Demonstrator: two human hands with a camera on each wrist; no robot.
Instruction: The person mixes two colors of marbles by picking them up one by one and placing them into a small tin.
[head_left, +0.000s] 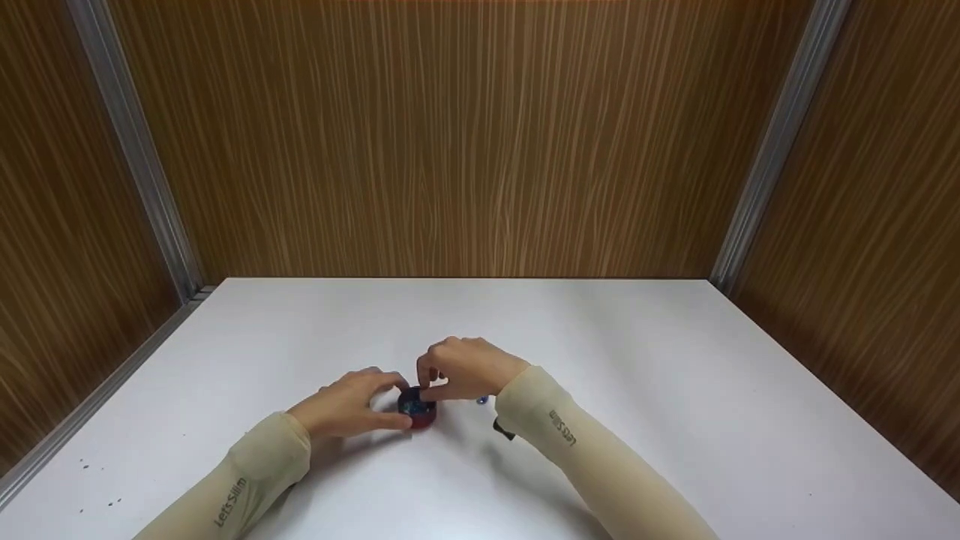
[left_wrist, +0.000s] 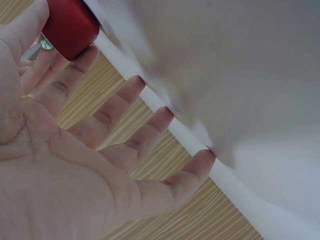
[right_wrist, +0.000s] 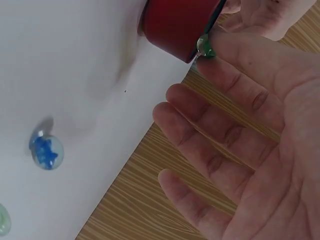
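Observation:
A small round red container (head_left: pixel 418 411) stands on the white table (head_left: pixel 637 360), between both hands. My left hand (head_left: pixel 351 405) holds it from the left, thumb and index finger against its side; in the left wrist view the red container (left_wrist: pixel 70 25) sits between them while the other fingers (left_wrist: pixel 150 125) stay stretched out. My right hand (head_left: pixel 465 369) reaches over the container from the right. In the right wrist view its thumb and index finger pinch a green glass marble (right_wrist: pixel 205 49) at the rim of the red container (right_wrist: pixel 175 22).
A blue glass marble (right_wrist: pixel 46 151) lies on the table right of the container, also seen as the blue marble (head_left: pixel 482 400). A pale green marble (right_wrist: pixel 2 220) shows at the frame edge. Wood-panelled walls (head_left: pixel 465 150) close in the table on three sides.

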